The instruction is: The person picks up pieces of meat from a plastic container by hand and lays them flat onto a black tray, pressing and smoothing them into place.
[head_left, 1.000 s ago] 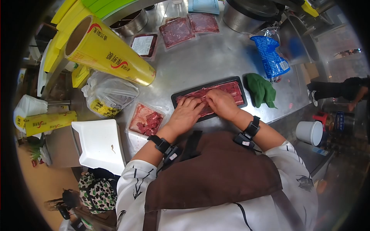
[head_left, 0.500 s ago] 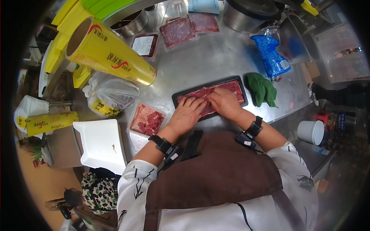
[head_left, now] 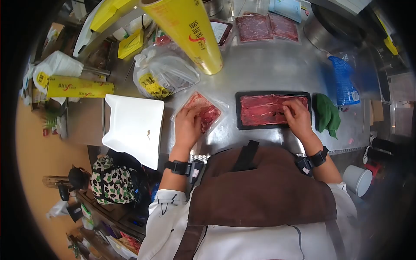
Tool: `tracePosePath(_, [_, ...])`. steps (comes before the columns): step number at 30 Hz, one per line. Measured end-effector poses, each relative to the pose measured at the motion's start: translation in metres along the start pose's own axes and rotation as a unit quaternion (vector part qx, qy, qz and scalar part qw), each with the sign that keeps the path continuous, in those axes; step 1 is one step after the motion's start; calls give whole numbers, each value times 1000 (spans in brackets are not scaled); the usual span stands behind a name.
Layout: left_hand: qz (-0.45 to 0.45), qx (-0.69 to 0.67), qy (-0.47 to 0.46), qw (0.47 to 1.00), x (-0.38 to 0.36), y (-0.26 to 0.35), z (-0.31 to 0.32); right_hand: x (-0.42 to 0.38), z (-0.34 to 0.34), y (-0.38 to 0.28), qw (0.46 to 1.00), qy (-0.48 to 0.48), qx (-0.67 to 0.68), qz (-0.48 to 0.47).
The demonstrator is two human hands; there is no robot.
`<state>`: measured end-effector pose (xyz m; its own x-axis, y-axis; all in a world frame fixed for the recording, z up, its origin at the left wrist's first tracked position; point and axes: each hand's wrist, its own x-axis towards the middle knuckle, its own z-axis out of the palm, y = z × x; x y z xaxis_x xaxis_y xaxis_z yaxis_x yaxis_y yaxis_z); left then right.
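A black tray (head_left: 251,126) holds long slices of raw red meat (head_left: 260,110) laid side by side. Over the right part of those slices is my right hand (head_left: 300,118), its fingers bent and drawn together with the fingertips at the meat. To the left, an opened clear plastic pack (head_left: 194,98) lies on the steel table, with a small heap of raw meat pieces (head_left: 210,116) in it. My left hand (head_left: 187,125) reaches into this pack, fingers curled over and thumb against the meat pieces; the fingers hide part of what they grip.
A white plastic bin (head_left: 134,125) stands at the left edge. Behind are a knotted plastic bag (head_left: 167,71) and a tall yellow film roll (head_left: 195,37). A green cloth (head_left: 326,113) lies right of the tray, a blue packet (head_left: 344,82) beyond. Sealed meat packs (head_left: 255,28) lie at the back.
My left hand has left the black tray and moved left to the meat pack. My right hand stays over the tray, now nearer its right end. The camera view has turned.
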<state>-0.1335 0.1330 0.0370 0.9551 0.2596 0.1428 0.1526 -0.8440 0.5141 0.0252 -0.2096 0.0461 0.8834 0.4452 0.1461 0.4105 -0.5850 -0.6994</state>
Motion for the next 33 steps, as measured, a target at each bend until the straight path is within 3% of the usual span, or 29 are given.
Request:
tracePosePath(2, [-37,51,-35,997,-15,-17,-3,-2,4,-3,1000,-15,-4,-8])
tracePosePath(10, [45,118,-43,991,-11,-36,-1,-6,17,-19,996,-56,-16,-67])
tracePosePath(13, [38,127,-105,986,-2,-46,0,-7,15,-24,996,-68,-15,-61])
tracePosePath(16, [81,104,-69,989,5,-46,-8,-10,17,-27,996,-69,-5,-63])
tracePosePath(20, [-77,-93,-145,982,9,-54,-21,-12,19,-28,995,-75,3,-65])
tracePosePath(22, [-179,-227,-145,946,3,-62,-16,-11,18,-32,995,-84,1,-58])
tracePosePath(25, [-193,-370,-119,901,2,-56,-21,-8,20,-35,993,-97,13,-63])
tracePosePath(32, [-246,-505,-81,823,6,-27,-32,23,49,-69,973,-154,103,-141])
tracePosePath(33, [-240,-517,-78,818,7,-24,-34,30,49,-85,967,-205,101,-113])
